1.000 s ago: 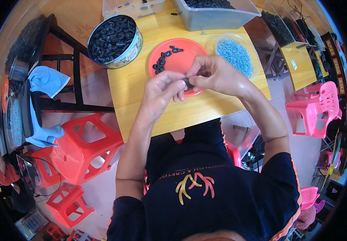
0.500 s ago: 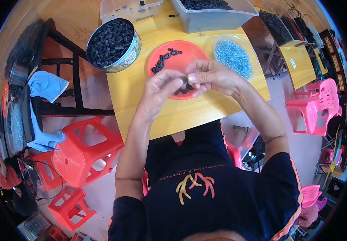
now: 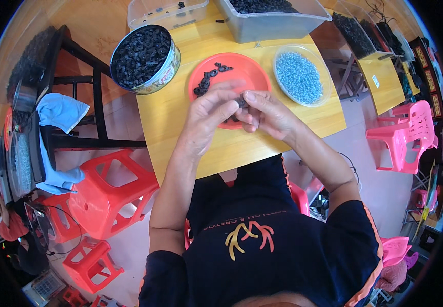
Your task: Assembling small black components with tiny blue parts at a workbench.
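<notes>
Over the near part of a round red plate point(image 3: 252, 69), my left hand point(image 3: 204, 118) and my right hand point(image 3: 271, 113) meet. A small black part point(image 3: 240, 102) is pinched between thumb and fingers of both hands; its exact shape is mostly hidden. Several small black ring-like pieces point(image 3: 204, 83) lie along the plate's left side, and others show dimly beneath my hands. Right of the plate, a clear round tub point(image 3: 327, 94) holds many tiny light-blue translucent pieces point(image 3: 298, 77).
A round tin point(image 3: 162, 77) full of black parts stands left of the plate on the wooden table point(image 3: 175, 143). Two clear plastic bins, a shallow one point(image 3: 193, 18) and a deep one point(image 3: 278, 28), line the far edge. Red stools point(image 3: 96, 199) stand at left, a pink chair point(image 3: 403, 134) at right.
My right hand has turned, its thumb and fingers drawing in tighter around the small black part. The left hand has shifted slightly and its fingers have moved.
</notes>
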A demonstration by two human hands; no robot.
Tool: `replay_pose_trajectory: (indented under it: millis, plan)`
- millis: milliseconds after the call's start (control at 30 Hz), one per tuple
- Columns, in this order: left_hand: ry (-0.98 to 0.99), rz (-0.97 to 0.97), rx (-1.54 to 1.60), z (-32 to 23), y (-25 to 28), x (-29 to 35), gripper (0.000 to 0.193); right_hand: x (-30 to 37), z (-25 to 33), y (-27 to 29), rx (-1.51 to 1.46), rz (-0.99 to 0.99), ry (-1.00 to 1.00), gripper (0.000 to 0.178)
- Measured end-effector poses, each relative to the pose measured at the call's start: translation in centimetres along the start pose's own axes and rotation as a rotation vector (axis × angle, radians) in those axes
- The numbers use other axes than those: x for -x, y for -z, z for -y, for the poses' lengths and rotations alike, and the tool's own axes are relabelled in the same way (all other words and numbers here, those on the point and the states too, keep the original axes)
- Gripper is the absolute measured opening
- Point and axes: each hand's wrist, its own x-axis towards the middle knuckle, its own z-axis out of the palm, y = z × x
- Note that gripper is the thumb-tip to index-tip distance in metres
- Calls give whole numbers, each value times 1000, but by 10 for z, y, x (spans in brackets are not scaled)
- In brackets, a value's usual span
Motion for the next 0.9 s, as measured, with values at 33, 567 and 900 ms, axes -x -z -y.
replay_pose_trajectory:
  millis: [33, 567, 900]
  plan:
    - [25, -22, 69, -1, -2, 0, 13, 1, 0, -2, 118, -88, 49, 31]
    - [102, -197, 127, 20, 8, 0, 18, 0, 11, -16, 367, -374, 232, 17]
    - [81, -221, -45, 18, 7, 1, 16, 5, 25, -21, 641, -393, 196, 17]
